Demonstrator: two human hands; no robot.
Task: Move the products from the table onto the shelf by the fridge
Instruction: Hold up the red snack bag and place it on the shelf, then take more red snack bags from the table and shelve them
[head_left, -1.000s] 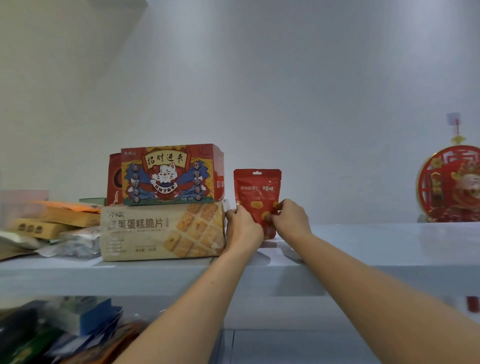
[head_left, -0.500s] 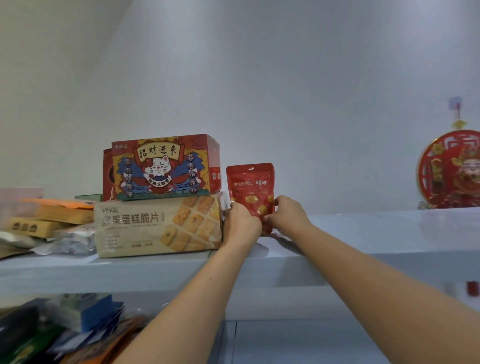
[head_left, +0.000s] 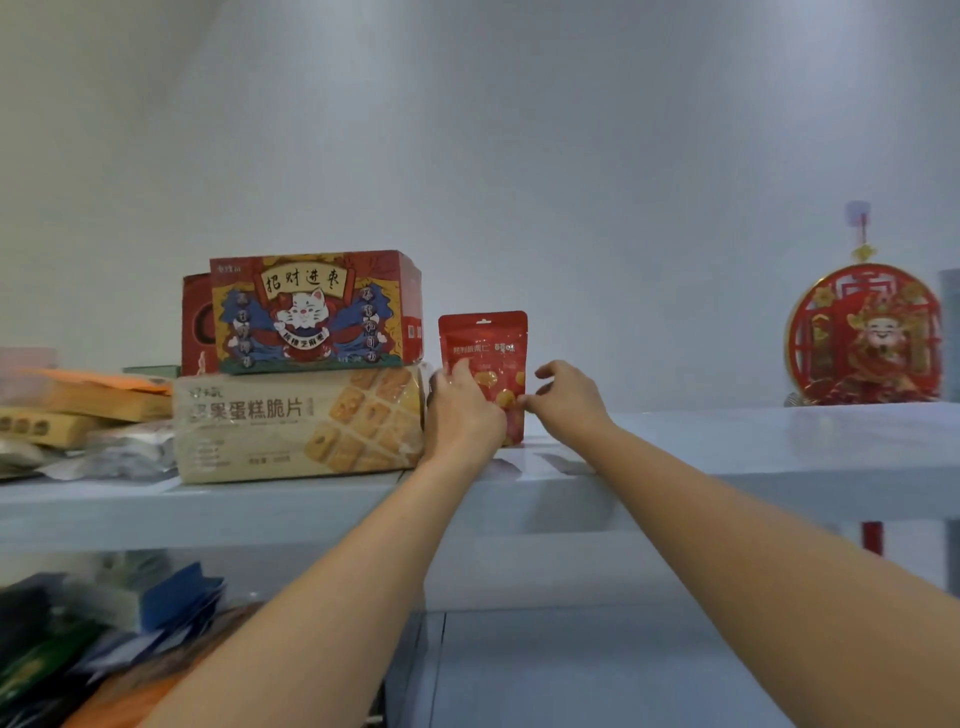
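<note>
Standing upright on the glossy white shelf (head_left: 727, 441), the flat red pouch (head_left: 483, 348) sits just beside a soft plastic-wrapped cake pack (head_left: 296, 423) topped by a cardboard box (head_left: 311, 312). The left hand (head_left: 462, 413) grips and hides its lower left corner; the right hand (head_left: 569, 400), fingers loosely spread, touches its right edge. The lower packets (head_left: 78, 649) are blurred.

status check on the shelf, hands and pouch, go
Left hand grips red stand-up snack pouch at its left edge; right hand open, fingertips at its right edge. Pouch upright on white shelf, beside beige cake-crisp pack. Nothing blocking.
</note>
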